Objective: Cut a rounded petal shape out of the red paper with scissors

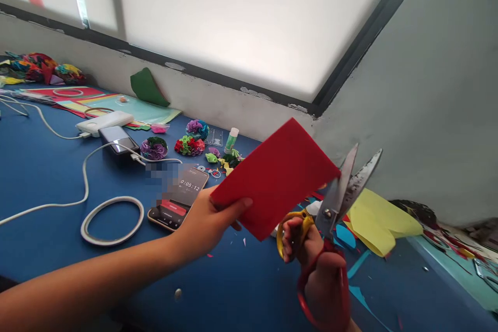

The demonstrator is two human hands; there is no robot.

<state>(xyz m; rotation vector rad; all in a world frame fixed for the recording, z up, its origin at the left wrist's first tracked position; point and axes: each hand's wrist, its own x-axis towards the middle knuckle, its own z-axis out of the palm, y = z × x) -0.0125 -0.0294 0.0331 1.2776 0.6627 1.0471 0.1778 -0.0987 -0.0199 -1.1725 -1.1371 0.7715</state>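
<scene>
The flat red rectangular paper sheet hangs above the blue table, pinched at its lower left corner by your left hand. Your right hand grips the red-and-yellow-handled scissors, blades slightly parted beside the sheet's right edge. The sheet's long axis slants up-right.

Matt red paper; spotted metal scissor blades.

Two hands: left hand, right hand. One red sheet, one pair of scissors. One phone, one glue stick, three paper flowers, one white ring, two power banks.
</scene>
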